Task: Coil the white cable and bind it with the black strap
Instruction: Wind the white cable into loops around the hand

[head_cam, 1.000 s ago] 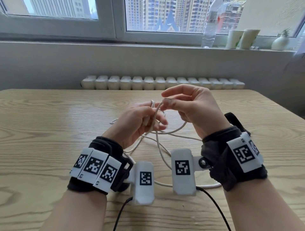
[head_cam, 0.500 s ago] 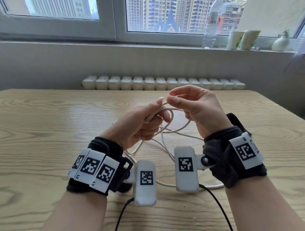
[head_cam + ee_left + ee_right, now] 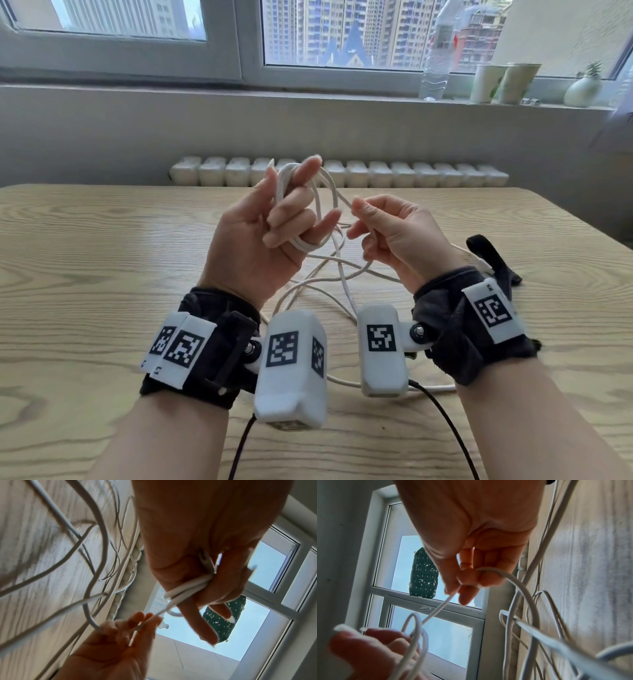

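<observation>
The left hand is raised above the middle of the surface, fingers curled through a few small loops of the cable and holding them. The right hand is just beside it, thumb and forefinger pinched on a strand that runs straight to those loops. The rest of the cable hangs down and lies in loose tangled curves on the surface below and toward the near edge. The strap lies flat near the right edge, behind the right wrist, with a cable end touching it
</observation>
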Demonstrator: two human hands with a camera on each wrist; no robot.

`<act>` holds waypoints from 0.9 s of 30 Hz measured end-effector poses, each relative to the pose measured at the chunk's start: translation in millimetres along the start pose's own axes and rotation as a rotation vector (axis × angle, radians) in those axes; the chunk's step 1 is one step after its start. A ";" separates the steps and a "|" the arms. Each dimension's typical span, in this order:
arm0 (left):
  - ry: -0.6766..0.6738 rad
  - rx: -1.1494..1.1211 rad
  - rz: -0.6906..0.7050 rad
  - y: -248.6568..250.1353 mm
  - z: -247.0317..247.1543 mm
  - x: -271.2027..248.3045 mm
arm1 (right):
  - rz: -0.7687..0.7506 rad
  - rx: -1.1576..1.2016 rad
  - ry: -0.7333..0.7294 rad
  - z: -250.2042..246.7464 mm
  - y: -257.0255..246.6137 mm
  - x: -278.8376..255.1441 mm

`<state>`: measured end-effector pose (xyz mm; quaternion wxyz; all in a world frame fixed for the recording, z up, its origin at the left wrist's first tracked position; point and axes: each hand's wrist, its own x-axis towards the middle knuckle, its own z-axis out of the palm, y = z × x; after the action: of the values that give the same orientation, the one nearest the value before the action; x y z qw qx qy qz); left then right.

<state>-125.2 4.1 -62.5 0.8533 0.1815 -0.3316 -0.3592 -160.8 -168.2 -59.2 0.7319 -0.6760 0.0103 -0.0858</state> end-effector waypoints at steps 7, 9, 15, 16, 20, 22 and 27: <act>0.231 0.011 0.240 3.8 6.6 -4.9 | 0.053 -0.263 -0.248 7.1 -2.7 -5.4; 0.274 0.052 0.268 3.3 6.5 -3.8 | 0.039 -0.350 -0.301 10.1 -4.2 -7.2; 0.464 0.198 0.280 -0.6 5.2 -0.6 | 0.074 -0.451 -0.464 18.7 -8.2 -14.1; 0.478 0.213 0.285 -0.4 5.5 -0.1 | 0.077 -0.443 -0.470 18.1 -9.1 -14.4; 0.520 0.272 0.302 1.8 7.5 1.1 | 0.071 -0.398 -0.493 13.8 -11.7 -16.2; 0.536 0.285 0.306 2.4 8.0 0.9 | 0.085 -0.412 -0.518 13.8 -13.3 -17.5; 0.595 0.316 0.316 1.9 10.2 2.0 | 0.161 -0.369 -0.509 14.5 -16.2 -18.7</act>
<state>-130.3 3.2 -53.3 0.9187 0.3540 -0.1446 -0.0989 -179.1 -152.4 -43.7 0.5803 -0.7941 -0.1042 0.1475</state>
